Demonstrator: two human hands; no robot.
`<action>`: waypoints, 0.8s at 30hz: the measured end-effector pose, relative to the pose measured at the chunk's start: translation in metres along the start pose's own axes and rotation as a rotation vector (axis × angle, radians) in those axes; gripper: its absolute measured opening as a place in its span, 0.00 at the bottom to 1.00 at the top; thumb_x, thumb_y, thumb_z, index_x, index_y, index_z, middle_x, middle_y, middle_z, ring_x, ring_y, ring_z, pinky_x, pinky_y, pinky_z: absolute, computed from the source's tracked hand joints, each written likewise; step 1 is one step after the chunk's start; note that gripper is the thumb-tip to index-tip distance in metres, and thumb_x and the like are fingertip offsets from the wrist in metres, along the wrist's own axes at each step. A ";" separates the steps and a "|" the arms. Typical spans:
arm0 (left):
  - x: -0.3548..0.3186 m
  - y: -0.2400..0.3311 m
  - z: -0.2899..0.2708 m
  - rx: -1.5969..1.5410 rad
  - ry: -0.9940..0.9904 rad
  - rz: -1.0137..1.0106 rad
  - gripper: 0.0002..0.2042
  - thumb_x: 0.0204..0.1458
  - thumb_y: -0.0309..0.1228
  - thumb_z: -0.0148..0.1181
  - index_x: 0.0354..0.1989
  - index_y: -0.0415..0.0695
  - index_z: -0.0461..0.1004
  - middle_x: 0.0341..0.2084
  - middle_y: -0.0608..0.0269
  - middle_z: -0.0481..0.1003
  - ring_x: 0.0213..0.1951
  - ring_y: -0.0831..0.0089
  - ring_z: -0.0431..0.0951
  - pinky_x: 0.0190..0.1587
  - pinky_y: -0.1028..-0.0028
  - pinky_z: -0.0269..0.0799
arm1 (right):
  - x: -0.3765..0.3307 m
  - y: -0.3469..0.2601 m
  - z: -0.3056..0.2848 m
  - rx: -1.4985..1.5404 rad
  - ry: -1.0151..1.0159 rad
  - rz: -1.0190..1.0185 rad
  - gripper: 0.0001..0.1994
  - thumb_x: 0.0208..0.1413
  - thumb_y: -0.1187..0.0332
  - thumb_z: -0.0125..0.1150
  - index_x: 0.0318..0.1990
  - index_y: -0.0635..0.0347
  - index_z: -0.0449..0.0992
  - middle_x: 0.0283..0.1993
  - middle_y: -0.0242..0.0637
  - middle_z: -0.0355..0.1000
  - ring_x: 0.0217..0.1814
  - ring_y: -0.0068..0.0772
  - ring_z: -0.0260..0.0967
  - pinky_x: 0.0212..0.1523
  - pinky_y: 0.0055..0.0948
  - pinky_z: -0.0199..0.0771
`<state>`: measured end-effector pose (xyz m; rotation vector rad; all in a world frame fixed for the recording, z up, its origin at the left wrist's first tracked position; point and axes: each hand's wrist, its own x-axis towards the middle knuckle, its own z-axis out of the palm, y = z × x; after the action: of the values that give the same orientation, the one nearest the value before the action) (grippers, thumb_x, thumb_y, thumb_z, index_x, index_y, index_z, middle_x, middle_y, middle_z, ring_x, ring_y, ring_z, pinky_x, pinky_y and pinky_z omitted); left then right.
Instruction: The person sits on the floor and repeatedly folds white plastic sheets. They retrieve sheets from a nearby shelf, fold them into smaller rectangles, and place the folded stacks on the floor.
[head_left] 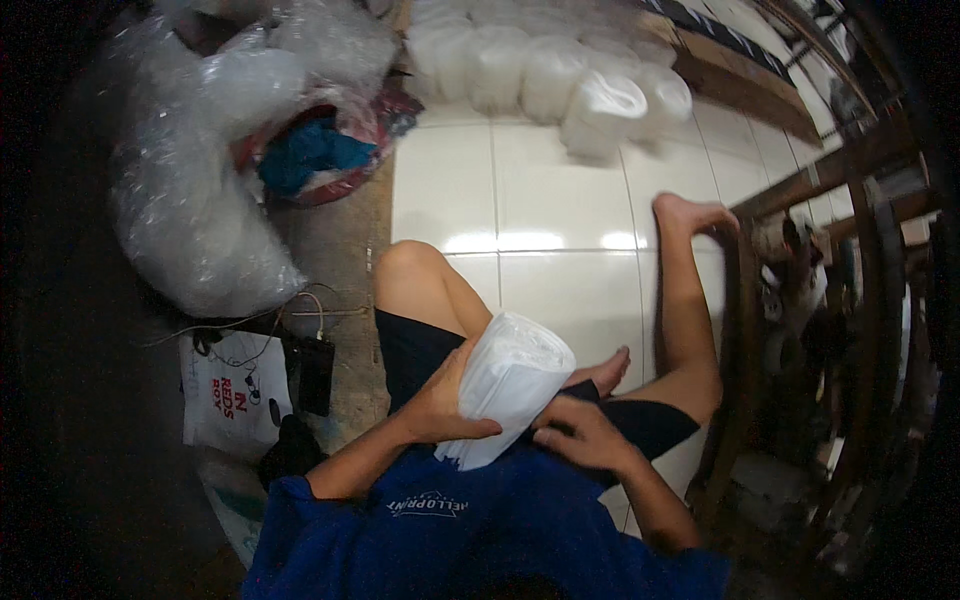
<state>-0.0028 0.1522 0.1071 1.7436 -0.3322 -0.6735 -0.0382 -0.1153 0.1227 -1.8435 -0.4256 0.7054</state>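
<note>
A thick roll of thin white plastic-like sheeting [515, 370] lies tilted over my lap, its coiled end facing away from me and loose edges hanging at the near end. My left hand [445, 405] is closed around its left side, the thumb across the near part. Beside the roll's lower right side is my right hand [590, 435], fingers loosely bent and thumb apart, with nothing visible in it. Whether its fingertips touch the roll I cannot tell.
Several similar whitish rolls [600, 105] stand on the tiled floor [560, 210] ahead. Large clear plastic bags [190, 200] and a red bag with blue cloth [315, 155] are at left. Cables run by a black box [312, 375]. A wooden frame [745, 350] stands at right.
</note>
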 end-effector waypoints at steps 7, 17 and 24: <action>0.004 0.002 -0.002 0.005 -0.016 0.025 0.59 0.29 0.33 0.79 0.70 0.38 0.43 0.63 0.47 0.58 0.66 0.58 0.57 0.68 0.64 0.51 | -0.008 0.040 0.017 0.232 0.278 0.013 0.12 0.57 0.68 0.61 0.44 0.65 0.72 0.39 0.41 0.76 0.42 0.30 0.74 0.47 0.30 0.71; -0.004 0.007 -0.001 0.048 0.163 -0.053 0.55 0.30 0.35 0.80 0.68 0.35 0.50 0.60 0.47 0.65 0.61 0.63 0.66 0.63 0.67 0.61 | -0.004 0.023 0.027 0.375 0.180 0.348 0.29 0.59 0.70 0.59 0.64 0.63 0.52 0.44 0.46 0.77 0.44 0.27 0.74 0.46 0.29 0.73; -0.008 0.002 -0.002 -0.076 0.140 -0.034 0.55 0.32 0.38 0.79 0.69 0.36 0.50 0.61 0.47 0.63 0.63 0.62 0.64 0.64 0.67 0.57 | -0.001 0.045 0.033 0.524 0.376 0.249 0.38 0.57 0.75 0.58 0.70 0.61 0.41 0.57 0.49 0.67 0.53 0.33 0.70 0.51 0.30 0.72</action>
<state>-0.0077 0.1576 0.1114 1.7168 -0.1786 -0.5781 -0.0616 -0.1087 0.0730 -1.4874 0.2241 0.5496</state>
